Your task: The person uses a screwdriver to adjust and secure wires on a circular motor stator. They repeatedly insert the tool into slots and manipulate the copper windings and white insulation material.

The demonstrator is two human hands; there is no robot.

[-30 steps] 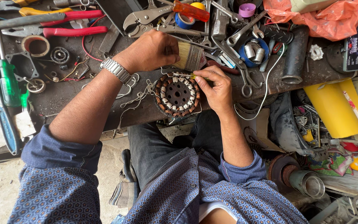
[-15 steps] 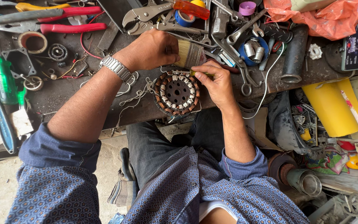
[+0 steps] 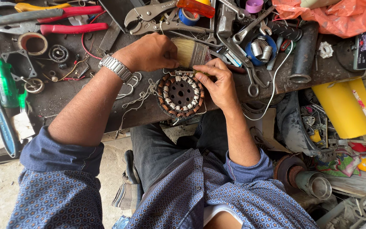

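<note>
A round motor stator [image 3: 180, 95] with copper windings lies on the dark workbench [image 3: 149, 111] near its front edge. My left hand [image 3: 151, 53], with a metal watch on the wrist, is closed at the stator's far rim, next to a paintbrush [image 3: 191, 53]. My right hand [image 3: 217, 82] pinches something small and yellowish at the stator's upper right rim; what it is cannot be told. Thin white string [image 3: 138, 98] trails off the stator to the left.
The bench is crowded with tools: red-handled pliers [image 3: 70, 29], locking pliers [image 3: 149, 17], a green screwdriver [image 3: 5, 82], a blue screwdriver [image 3: 7, 131], tape rolls [image 3: 32, 42], scissors [image 3: 250, 78], a black tube [image 3: 303, 53]. An orange bag [image 3: 339, 17] and yellow sheet [image 3: 344, 108] lie right.
Both hands stay at the stator's far rim; my right hand's fingers have shifted slightly along the rim. The view has moved a little.
</note>
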